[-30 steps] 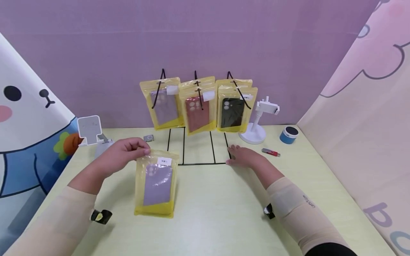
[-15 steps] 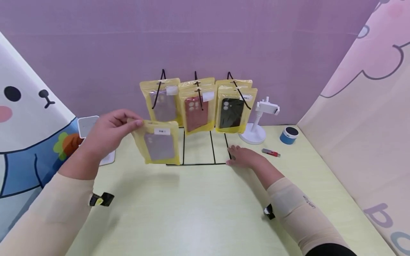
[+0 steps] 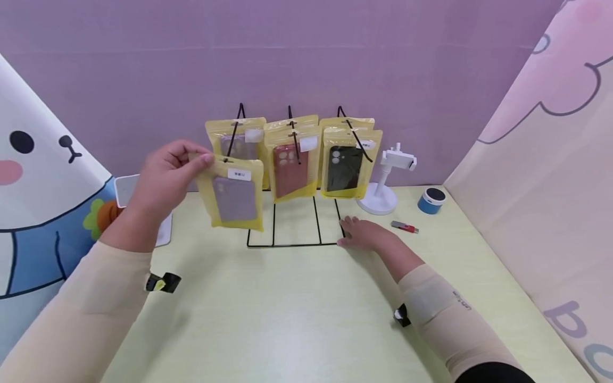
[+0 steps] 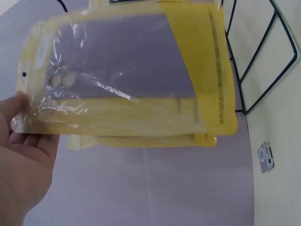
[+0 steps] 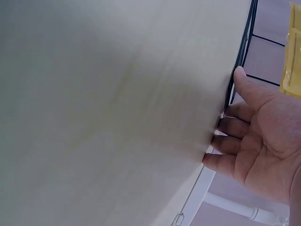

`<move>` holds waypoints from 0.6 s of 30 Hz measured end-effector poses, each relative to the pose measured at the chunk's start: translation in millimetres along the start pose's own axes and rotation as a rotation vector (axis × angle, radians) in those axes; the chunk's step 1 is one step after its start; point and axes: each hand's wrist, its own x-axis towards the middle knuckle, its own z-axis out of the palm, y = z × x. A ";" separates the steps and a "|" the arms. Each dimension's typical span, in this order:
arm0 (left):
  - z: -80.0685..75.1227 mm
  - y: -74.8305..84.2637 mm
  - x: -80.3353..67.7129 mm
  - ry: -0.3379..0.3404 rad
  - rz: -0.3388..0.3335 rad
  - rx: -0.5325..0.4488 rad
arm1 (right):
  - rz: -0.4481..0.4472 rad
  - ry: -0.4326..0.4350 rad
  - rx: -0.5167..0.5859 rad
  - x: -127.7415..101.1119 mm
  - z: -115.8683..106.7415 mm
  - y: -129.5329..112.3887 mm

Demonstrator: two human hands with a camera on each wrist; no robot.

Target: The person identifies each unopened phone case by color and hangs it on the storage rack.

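Observation:
My left hand (image 3: pixel 166 173) pinches the upper left corner of a clear-fronted yellow zip pouch (image 3: pixel 232 215). A purple phone case (image 4: pixel 122 56) shows inside it. The pouch hangs upright off the table, its top edge right at the tip of the left hook (image 3: pixel 232 139) of a black wire rack (image 3: pixel 297 245). A similar pouch (image 3: pixel 258 127) hangs behind it, partly covered. My right hand (image 3: pixel 363 234) rests at the rack's front right corner, with thumb and fingertips down by the base wire and the table.
Pouches with a red phone case (image 3: pixel 290 170) and a black phone case (image 3: pixel 344 167) hang on the other hooks. At right stand a white phone stand (image 3: pixel 378 199), a red USB stick (image 3: pixel 404 227) and a blue speaker (image 3: pixel 431 201). Another white stand (image 3: pixel 164 231) is partly behind my left hand.
My left hand has lifted the pouch up and back from low over the table to the left hook's tip. The right hand has stayed in place.

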 end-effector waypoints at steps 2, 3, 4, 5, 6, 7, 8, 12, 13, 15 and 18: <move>2.2 -3.1 0.8 0.014 -0.004 -0.004 | -0.004 0.002 0.000 0.2 -0.1 -0.1; 3.4 -4.6 1.3 0.022 -0.007 -0.006 | -0.002 0.001 0.000 0.0 -0.3 -0.4; 4.7 -5.9 1.8 0.029 -0.011 -0.004 | -0.001 0.000 0.001 -0.3 -0.6 -0.6; 6.0 -7.2 2.2 0.035 -0.014 0.000 | -0.001 -0.001 0.000 -0.6 -0.9 -0.6; 7.3 -8.3 2.9 0.041 -0.014 0.001 | 0.004 -0.003 0.002 -0.7 -1.2 -0.7; 8.5 -9.6 3.6 0.048 -0.014 0.003 | 0.009 -0.006 0.004 -0.5 -1.5 -0.7; 9.7 -10.4 4.5 0.055 -0.014 0.007 | 0.014 -0.010 0.004 -0.2 -1.6 -0.6; 12.0 -11.6 7.6 0.089 -0.023 0.047 | 0.027 -0.023 0.008 1.7 -1.9 -1.1; 12.2 -11.2 8.4 0.099 -0.029 0.060 | 0.026 -0.025 0.004 1.9 -1.9 -1.2; 12.6 -10.2 10.2 0.118 -0.042 0.081 | 0.025 -0.028 -0.006 2.0 -2.2 -1.7; 13.8 -8.8 13.5 0.144 -0.045 0.107 | 0.019 -0.025 -0.012 1.2 -2.9 -2.2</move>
